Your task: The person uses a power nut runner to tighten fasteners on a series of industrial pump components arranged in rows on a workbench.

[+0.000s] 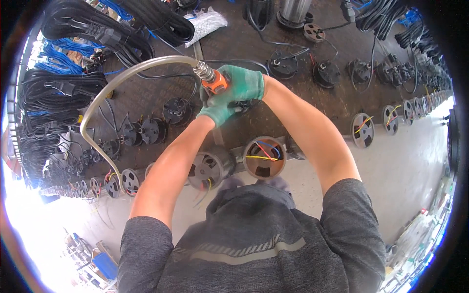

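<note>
Both my hands wear green gloves and come together over the dark workbench. My right hand [243,86] is closed around an orange air tool [217,84] with a metal coupling, from which a pale hose [105,93] arcs left and down. Just below the tool, my left hand [218,111] has its fingers curled in; part of a dark thing shows between the gloves, and what the left fingers hold is hidden. Nearer my body sits an open metal motor housing [248,166] with red, blue and yellow wires. Beside it is a grey slotted cylinder [215,168].
Several black round motor caps [326,73] with cables lie along the bench. Coiled black cables [58,93] are heaped at the left. More housings [362,130] line the near edge on both sides. A white plastic bag [207,25] and a metal cylinder [293,12] stand farther back.
</note>
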Action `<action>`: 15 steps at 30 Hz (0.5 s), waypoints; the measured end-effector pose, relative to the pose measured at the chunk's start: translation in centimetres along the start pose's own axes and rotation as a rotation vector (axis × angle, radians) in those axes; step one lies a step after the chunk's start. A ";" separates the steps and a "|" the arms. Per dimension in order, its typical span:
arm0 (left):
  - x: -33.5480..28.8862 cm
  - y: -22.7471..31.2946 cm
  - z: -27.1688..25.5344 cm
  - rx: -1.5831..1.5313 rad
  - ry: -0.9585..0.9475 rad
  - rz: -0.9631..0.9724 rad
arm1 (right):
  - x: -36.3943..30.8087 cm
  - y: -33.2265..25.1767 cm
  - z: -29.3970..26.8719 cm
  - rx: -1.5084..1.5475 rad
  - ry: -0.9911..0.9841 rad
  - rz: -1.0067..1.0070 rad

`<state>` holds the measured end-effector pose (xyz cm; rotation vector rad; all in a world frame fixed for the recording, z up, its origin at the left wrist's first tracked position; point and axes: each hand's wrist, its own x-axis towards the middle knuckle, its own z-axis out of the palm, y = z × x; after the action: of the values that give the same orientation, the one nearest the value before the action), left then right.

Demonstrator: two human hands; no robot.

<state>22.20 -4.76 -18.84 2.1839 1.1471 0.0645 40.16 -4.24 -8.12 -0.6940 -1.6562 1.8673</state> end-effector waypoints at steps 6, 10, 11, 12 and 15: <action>-3.0 -0.4 -2.8 -0.059 -0.107 -0.060 | -0.8 0.2 0.9 -0.137 0.171 -0.073; -5.4 -0.5 -5.6 0.028 -0.154 -0.187 | -1.3 0.2 0.7 -0.165 0.201 -0.114; -6.0 -0.3 -6.2 -0.052 -0.161 -0.183 | -1.4 0.2 0.8 -0.135 0.168 -0.132; -6.4 -0.1 -6.8 -0.138 -0.156 -0.159 | -1.4 0.3 1.1 -0.118 0.149 -0.131; -7.6 0.9 -8.4 -0.328 -0.047 -0.144 | -1.4 0.3 1.7 -0.029 0.132 -0.124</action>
<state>15.38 -6.37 -9.93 1.8032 1.1733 0.1290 40.01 -6.46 -8.19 -0.6942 -1.6068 1.6777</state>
